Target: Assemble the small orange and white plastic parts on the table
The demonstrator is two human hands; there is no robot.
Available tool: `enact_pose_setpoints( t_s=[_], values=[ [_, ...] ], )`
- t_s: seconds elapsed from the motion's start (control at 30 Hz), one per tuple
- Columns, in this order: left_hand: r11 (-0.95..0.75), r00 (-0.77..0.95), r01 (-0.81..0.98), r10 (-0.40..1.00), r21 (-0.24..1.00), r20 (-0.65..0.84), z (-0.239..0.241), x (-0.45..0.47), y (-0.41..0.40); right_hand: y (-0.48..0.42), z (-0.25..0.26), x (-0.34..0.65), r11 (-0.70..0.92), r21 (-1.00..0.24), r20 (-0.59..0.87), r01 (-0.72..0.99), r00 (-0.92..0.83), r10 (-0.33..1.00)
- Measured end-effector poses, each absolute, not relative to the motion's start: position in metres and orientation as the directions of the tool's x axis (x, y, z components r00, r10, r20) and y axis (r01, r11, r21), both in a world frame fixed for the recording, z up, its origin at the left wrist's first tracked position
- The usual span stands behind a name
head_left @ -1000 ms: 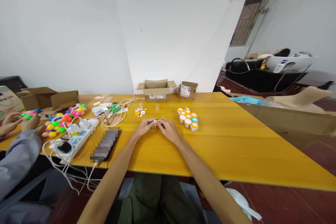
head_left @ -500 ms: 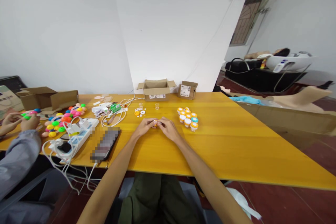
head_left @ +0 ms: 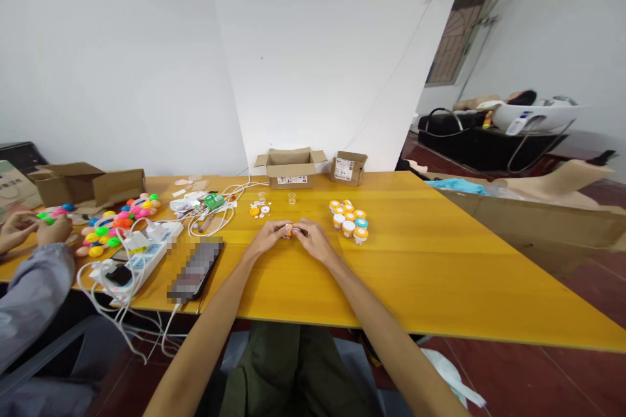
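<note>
My left hand and my right hand meet above the middle of the table. Between their closed fingertips is a small orange-and-white piece, mostly covered, so its exact kind does not show. To the right of my hands stands a cluster of small tubs with orange and white lids, one lid among them teal. Beyond my hands is a small clear cup. Loose white and orange discs lie to its left, beside another clear cup.
Two cardboard boxes stand against the wall. To my left are a phone, a power strip with tangled cables, and many colourful balls. Farther left, a co-worker's hands handle similar coloured pieces.
My hands stay together in the same place, with only a slight shift of the fingers around the small piece. The whole view has moved very slightly.
</note>
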State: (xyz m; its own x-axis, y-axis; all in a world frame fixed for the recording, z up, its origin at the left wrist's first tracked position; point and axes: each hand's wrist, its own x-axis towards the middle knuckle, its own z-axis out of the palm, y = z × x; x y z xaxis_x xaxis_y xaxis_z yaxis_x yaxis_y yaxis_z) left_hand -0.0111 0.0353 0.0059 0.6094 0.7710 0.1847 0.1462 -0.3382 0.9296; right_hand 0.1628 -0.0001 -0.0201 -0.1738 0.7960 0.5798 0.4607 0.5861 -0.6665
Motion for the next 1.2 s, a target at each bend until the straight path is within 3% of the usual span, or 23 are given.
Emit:
enact_pose_setpoints(
  t_s=[0.33, 0.8, 1.2],
  values=[
    [-0.304, 0.581, 0.127, 0.794, 0.944, 0.178, 0.004, -0.011, 0.039, 0.001, -0.022, 0.163, 0.584, -0.683, 0.575, 0.439, -0.168, 0.8],
    [-0.253, 0.433, 0.094, 0.881, 0.963, 0.19, -0.009, -0.012, 0.047, 0.011, -0.027, 0.17, 0.504, -0.768, 0.558, 0.395, 0.026, 0.83],
    [-0.292, 0.429, 0.14, 0.879, 0.946, 0.208, -0.009, -0.009, 0.044, 0.016, -0.033, 0.17, 0.416, -0.852, 0.467, 0.317, 0.104, 0.878]
  ],
)
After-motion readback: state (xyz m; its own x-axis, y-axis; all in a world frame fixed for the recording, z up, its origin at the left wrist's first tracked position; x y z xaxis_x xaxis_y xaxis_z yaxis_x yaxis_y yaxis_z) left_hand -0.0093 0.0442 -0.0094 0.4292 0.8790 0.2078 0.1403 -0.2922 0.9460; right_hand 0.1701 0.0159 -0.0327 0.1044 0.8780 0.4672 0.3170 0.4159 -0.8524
